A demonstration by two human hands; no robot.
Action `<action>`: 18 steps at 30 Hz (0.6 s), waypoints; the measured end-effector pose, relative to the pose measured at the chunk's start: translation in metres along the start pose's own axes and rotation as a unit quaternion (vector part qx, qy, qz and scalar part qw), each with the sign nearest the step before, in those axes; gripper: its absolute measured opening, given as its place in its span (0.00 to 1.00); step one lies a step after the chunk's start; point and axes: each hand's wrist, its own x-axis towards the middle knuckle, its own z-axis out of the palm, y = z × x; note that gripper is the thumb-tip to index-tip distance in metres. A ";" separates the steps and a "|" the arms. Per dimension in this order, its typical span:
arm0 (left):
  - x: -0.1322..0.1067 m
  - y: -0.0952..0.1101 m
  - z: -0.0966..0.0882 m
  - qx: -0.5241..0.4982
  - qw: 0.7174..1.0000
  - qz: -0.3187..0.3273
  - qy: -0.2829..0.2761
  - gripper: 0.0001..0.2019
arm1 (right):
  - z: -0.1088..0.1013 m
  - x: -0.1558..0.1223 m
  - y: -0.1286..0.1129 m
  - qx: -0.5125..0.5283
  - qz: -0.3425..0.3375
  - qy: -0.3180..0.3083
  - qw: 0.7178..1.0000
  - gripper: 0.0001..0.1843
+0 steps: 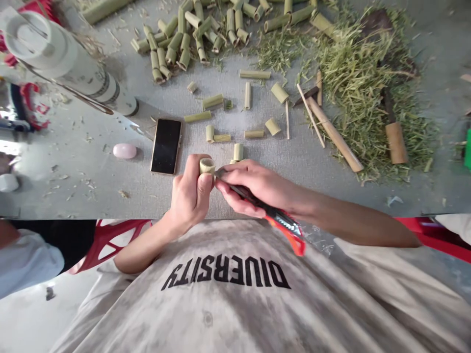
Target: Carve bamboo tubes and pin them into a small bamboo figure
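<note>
My left hand [191,193] is closed around a short hollow bamboo piece [207,165], its open end facing up. In my right hand [245,184] is a utility knife [253,198] with a black and red-orange handle. The knife's tip end meets the right side of the bamboo piece near my left thumb; my fingers partly cover the blade. Just beyond my hands stands a short bamboo tube [238,151], with another piece partly hidden behind my right fingers. Several cut bamboo pieces [212,101] lie spread across the grey table [147,196].
A phone [166,146] and a pink oval object [124,151] lie to the left. Tall white cylinder [73,68] stands at the far left. Bamboo tubes [180,44] are heaped at the back. Green shavings [353,83], a wooden-handled hammer [334,132] and another wooden-handled tool [396,142] are at right.
</note>
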 end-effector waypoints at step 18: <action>0.012 0.003 0.007 0.006 1.000 0.001 -0.018 0.17 | -0.010 -0.005 -0.003 -0.205 -0.075 0.081 0.972 0.14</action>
